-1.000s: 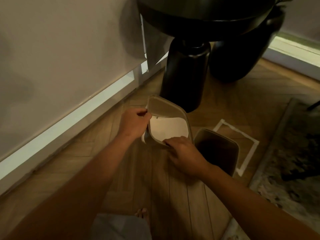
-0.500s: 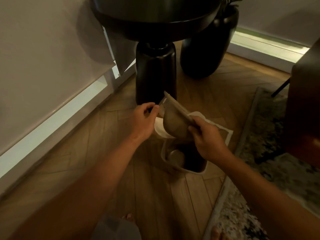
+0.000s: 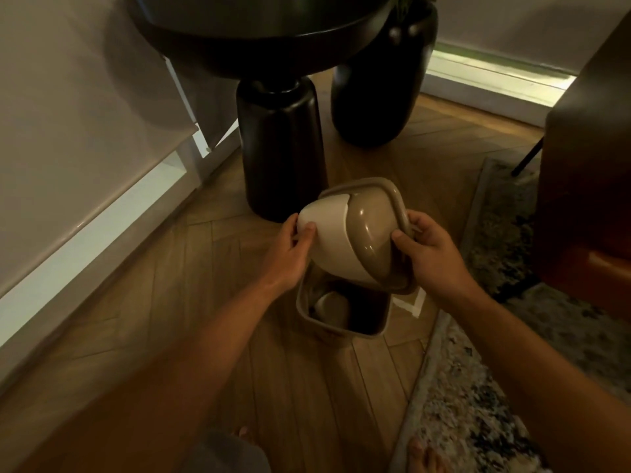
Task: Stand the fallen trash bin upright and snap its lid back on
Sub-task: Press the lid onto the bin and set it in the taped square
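A person stands on a wooden herringbone floor (image 3: 191, 302), looking down at their own bare arms, which reach forward into a dim room. Both hands hold a domed trash bin lid (image 3: 358, 233) in the air, tilted so its rounded top faces the viewer. The lid is taupe with a paler cream swing flap on its left half. The left hand (image 3: 290, 247) grips the cream side, thumb pressed on the dome. The right hand (image 3: 426, 250) is clamped on the taupe rim at the right, thumb on the dome as well. The hands are apart, one at each side of the lid.

Directly below the lid, the trash bin (image 3: 341, 319) stands upright on the floor, its rectangular mouth open. The lid's lower edge hangs just above the bin's far rim and is not yet seated. Something pale and rounded shows inside the bin; what it is cannot be told.

White tape (image 3: 415, 303) marks the floor just right of the bin. Beyond the bin stands a black pedestal table (image 3: 280, 138) with a round top, and a dark floor vase (image 3: 375, 80) sits farther right. A patterned rug (image 3: 478, 387) lies along the right. A bare foot (image 3: 421, 455) shows at the near edge.
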### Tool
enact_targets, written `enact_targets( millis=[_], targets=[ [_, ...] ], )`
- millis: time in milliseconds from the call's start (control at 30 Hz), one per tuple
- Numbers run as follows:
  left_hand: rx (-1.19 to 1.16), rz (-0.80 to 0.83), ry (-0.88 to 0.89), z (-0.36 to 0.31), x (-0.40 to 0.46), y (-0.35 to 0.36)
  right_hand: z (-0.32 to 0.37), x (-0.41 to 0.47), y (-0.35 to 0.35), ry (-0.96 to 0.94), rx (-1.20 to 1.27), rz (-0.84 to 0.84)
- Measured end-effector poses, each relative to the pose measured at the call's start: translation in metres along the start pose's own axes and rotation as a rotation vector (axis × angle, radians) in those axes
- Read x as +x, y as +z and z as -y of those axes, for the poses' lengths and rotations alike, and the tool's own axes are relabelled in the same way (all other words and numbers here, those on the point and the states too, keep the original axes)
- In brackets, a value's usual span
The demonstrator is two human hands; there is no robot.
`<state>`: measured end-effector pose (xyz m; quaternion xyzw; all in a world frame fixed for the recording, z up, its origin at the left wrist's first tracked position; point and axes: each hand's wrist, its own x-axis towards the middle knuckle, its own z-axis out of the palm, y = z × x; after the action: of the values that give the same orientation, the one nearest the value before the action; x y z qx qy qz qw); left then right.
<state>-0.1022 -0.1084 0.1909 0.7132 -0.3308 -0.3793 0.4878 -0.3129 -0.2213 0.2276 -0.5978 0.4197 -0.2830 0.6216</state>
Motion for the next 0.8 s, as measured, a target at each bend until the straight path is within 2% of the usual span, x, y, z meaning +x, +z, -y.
enact_targets(
  millis=[233,333,433,500,800],
  targets=[
    [-0.018,0.083,-0.054,0.011,0.0,0.01,-0.021,0.014,-0.013,0.171,0.313,-0.118],
    [-0.002,0.086,-0.076,0.017,0.003,0.012,-0.034,0.017,-0.01,0.16,0.227,-0.212],
    [0.058,0.093,-0.105,0.027,0.007,0.01,-0.048,0.021,-0.006,0.116,0.094,-0.234],
    [0.116,0.091,-0.113,0.032,0.008,0.01,-0.056,0.021,-0.005,0.116,0.042,-0.214],
    [0.273,0.101,-0.103,0.05,0.012,0.011,-0.094,0.011,0.0,0.152,-0.153,0.062]
  ],
)
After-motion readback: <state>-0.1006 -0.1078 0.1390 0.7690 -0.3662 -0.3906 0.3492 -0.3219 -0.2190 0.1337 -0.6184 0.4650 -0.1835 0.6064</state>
